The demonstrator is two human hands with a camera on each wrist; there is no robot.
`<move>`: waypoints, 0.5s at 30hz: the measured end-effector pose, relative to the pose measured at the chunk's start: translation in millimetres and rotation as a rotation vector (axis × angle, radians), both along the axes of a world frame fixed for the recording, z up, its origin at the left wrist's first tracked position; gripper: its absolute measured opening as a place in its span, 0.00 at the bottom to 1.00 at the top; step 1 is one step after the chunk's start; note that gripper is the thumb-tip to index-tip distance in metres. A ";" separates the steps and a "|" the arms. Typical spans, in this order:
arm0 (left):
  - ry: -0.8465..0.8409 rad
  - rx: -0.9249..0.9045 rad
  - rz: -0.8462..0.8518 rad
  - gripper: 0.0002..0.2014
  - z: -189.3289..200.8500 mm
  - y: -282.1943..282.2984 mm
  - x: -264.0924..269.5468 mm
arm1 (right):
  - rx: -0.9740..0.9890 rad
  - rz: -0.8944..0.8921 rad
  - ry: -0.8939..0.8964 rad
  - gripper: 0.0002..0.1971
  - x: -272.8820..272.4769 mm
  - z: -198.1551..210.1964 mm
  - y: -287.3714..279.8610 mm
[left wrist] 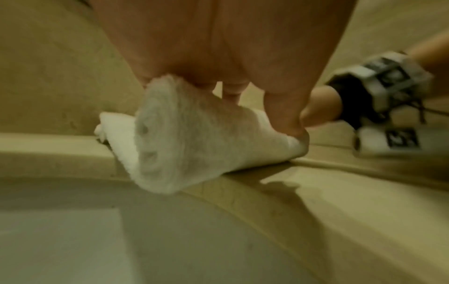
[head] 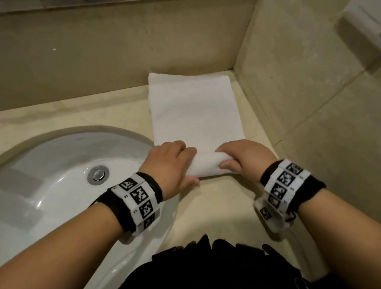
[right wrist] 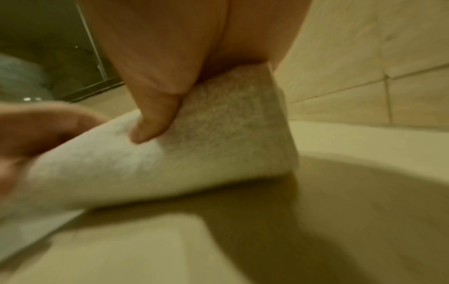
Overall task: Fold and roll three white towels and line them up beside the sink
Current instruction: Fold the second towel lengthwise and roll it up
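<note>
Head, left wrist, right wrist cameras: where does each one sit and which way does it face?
Head: on the person's head, looking down at the countertop, sink and white towel; both forearms show.
Left wrist: under the left hand, facing the towel's rolled end; the other wrist's band shows.
Right wrist: under the right hand, facing the roll and tiled wall.
All three views share the towel.

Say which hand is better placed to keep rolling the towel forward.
Probably neither alone: left hand and right hand each grip one end of the towel roll, so both should push.
</note>
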State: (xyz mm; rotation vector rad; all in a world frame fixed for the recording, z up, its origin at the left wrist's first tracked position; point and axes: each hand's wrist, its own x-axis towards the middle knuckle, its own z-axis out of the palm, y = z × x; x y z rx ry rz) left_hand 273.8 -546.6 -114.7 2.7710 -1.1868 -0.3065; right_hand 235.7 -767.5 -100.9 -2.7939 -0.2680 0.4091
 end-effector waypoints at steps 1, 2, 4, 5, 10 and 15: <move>-0.025 0.032 -0.020 0.34 -0.3 -0.2 -0.7 | -0.008 -0.006 0.083 0.16 6.9 2.6 -1.9; -0.031 0.066 -0.034 0.34 -0.3 -0.6 -0.4 | -0.016 -0.009 0.160 0.17 11.4 4.7 -3.3; 0.013 0.085 -0.059 0.31 -1.1 -0.7 2.2 | -0.019 -0.005 0.265 0.18 12.8 5.6 -4.2; 0.067 0.075 -0.063 0.28 -0.3 -0.7 4.3 | -0.028 -0.001 0.284 0.18 10.5 5.7 -4.3; 0.362 0.027 -0.011 0.18 9.0 -2.8 14.8 | -0.071 0.056 -0.093 0.23 -22.2 6.9 -4.8; 0.122 0.102 -0.025 0.25 12.9 -5.3 15.8 | -0.092 -0.025 -0.104 0.16 -19.2 0.8 4.4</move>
